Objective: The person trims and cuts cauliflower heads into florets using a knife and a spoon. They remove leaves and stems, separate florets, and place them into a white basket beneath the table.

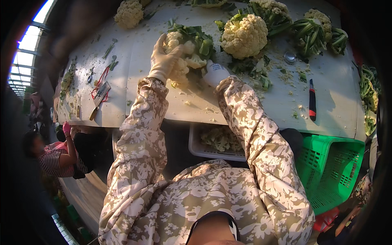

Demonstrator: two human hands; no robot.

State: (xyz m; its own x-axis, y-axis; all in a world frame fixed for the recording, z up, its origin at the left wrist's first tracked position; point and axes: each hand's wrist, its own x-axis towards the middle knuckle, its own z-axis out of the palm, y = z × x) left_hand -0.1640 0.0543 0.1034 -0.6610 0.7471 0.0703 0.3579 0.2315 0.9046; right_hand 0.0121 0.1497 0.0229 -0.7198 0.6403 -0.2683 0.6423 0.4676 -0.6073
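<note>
My left hand (163,61), in a pale work glove, grips the left side of a cauliflower head (187,48) that lies on the table. Green leaves (204,43) wrap its far and right side. A cut floret (196,62) with a pale stem juts out between my hands. My right hand (216,73), in a white glove with printing, is curled against the lower right of the head. Its fingertips and anything inside them are hidden. Right of it rests a larger whole cauliflower (244,36) with trimmed leaves beneath.
A black-and-red utility knife (312,101) and a round metal lid-like object (289,57) lie to the right. On the left is a cleaver (100,98) beside red string. Below the table edge are a white crate (196,148) of florets and a green crate (332,171). Another person (61,153) sits left.
</note>
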